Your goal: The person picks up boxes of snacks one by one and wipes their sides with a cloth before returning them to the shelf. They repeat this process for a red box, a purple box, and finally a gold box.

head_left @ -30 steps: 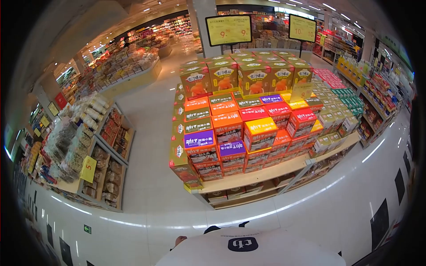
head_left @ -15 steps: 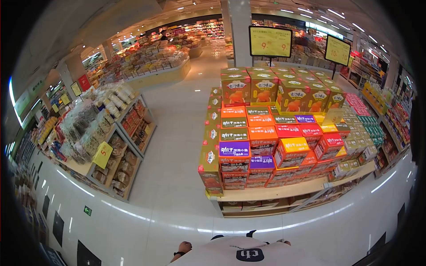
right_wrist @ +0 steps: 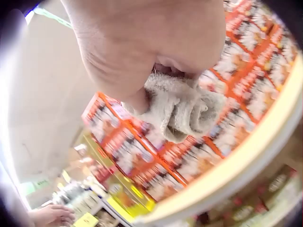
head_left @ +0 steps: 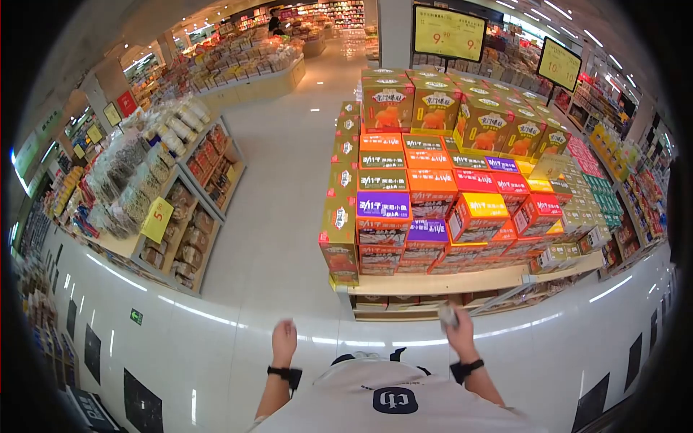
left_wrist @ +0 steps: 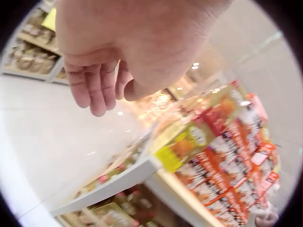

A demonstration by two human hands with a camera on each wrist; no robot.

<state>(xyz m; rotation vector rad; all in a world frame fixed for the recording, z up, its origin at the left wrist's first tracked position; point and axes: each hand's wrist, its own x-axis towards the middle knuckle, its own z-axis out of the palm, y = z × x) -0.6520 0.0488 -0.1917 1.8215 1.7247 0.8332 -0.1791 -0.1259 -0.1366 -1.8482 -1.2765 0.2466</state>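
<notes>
My right hand (head_left: pixel 460 333) grips a folded greyish-white cloth (head_left: pixel 448 315) in front of the box display's lower shelf. The right wrist view shows the cloth (right_wrist: pixel 182 106) bunched under the palm, with the fingertips partly hidden. Held out at the left, my left hand (head_left: pixel 284 342) has nothing in it; the left wrist view shows its fingers (left_wrist: pixel 97 90) loosely bent and the thumb beside them. Stacked orange, purple and yellow boxes (head_left: pixel 429 186) stand beyond the hands.
A shelf unit with bagged goods (head_left: pixel 173 216) and a yellow price tag (head_left: pixel 156 220) stands at the left. Behind the boxes are price signs (head_left: pixel 449 33). White tiled floor (head_left: pixel 267 180) runs between the displays, and a person (head_left: pixel 275 23) is far back.
Both hands have risen into fuller view in front of the body, the right one with the cloth. The head view has turned left and then tipped lower.
</notes>
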